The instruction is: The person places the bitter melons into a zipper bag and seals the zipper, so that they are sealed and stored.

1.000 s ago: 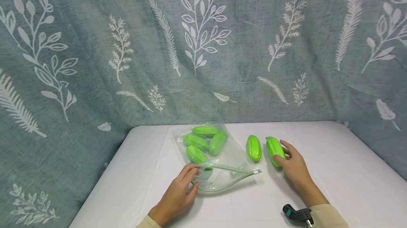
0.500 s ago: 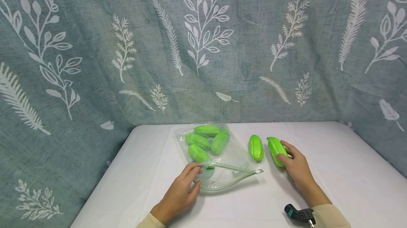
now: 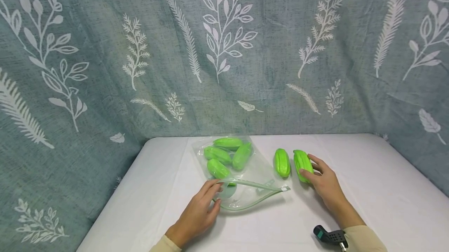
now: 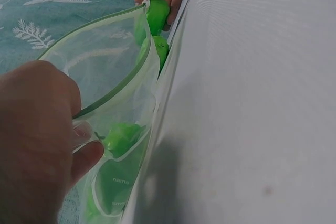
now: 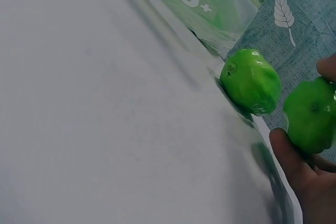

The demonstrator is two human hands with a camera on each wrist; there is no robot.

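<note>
My left hand (image 3: 198, 213) holds the mouth of a clear zip bag (image 3: 261, 174), its fingers at the green-edged rim, which gapes in a loop. Inside the bag lie several green ridged fruits (image 3: 242, 156), long and glossy. In the right part of the head view my right hand (image 3: 324, 181) grips another green ridged fruit (image 3: 302, 165) between thumb and fingers. Just left of it, a loose green ridged fruit (image 3: 282, 163) rests on the table. The right wrist view shows the gripped fruit (image 5: 312, 114) end-on, with fingers and thumb about it.
A white cloth covers the table (image 3: 133, 201). Behind and to the sides hangs a grey-green curtain (image 3: 245, 88) with white leaf prints. A black strap device (image 3: 329, 236) sits at the right wrist. The bag's white slider (image 3: 285, 189) lies at its right corner.
The right hand has tilted the gripped fruit slightly, and it stands a little more upright than half a second ago. The left hand and the bag stay almost where they were.
</note>
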